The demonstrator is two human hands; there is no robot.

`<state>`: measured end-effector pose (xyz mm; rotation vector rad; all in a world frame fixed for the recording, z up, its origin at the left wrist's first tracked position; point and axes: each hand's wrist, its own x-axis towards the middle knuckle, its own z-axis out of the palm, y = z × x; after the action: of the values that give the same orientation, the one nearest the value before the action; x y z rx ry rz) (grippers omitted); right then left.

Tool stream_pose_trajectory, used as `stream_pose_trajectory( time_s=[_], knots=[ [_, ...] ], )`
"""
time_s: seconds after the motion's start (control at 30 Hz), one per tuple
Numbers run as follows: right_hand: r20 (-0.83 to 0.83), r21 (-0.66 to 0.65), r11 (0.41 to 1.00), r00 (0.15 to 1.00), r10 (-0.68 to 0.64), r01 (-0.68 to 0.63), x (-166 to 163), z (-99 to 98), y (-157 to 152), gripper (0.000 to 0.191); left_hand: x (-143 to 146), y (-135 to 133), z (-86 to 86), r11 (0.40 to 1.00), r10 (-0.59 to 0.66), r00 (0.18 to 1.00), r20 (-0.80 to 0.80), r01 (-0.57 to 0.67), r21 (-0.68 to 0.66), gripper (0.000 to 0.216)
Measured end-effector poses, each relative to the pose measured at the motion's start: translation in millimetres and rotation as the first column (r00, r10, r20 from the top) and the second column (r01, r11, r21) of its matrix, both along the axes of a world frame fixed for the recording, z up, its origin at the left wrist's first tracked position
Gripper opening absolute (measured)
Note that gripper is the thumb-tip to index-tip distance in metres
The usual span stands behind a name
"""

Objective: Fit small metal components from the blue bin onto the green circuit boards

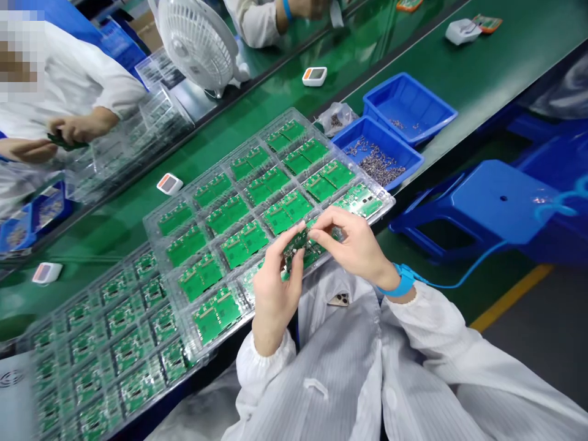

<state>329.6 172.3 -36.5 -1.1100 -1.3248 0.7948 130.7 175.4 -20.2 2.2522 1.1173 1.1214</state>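
Head view, and the hands are together over the clear blister tray [367, 177]: the left hand [275, 291] and right hand [356, 242] both pinch a small green circuit board [294, 245], apparently by its edges, just above the tray's near corner. That's careful handling, with the blue wrist strap [403, 280] on the right side. Beyond the tray, a blue bin [416, 160] holds loose metal parts [374, 162].

Nothing can be read: the markings on the green circuit boards [223, 214] are too small to tell, and the display on the small white device [315, 76] at twelve o'clock shows no legible figures.
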Motion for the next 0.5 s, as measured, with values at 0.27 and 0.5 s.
stream_pose_trajectory(
  time_s=[0.27, 0.5],
  knots=[
    [0.070, -0.010, 0.999, 0.997, 0.040, -0.039, 2.4, -1.3, -0.8, 0.023, -3.7, -0.1, 4.6, 0.997, -0.035, 0.995, -0.089, 0.041, 0.062, 0.042],
    [0.111, 0.014, 0.999, 0.993, 0.044, -0.046, -2.1, -6.0, 1.3, 0.031, -7.6, 0.0, -5.2, 0.995, -0.043, 0.989, -0.143, 0.055, 0.085, 0.047]
  ],
)
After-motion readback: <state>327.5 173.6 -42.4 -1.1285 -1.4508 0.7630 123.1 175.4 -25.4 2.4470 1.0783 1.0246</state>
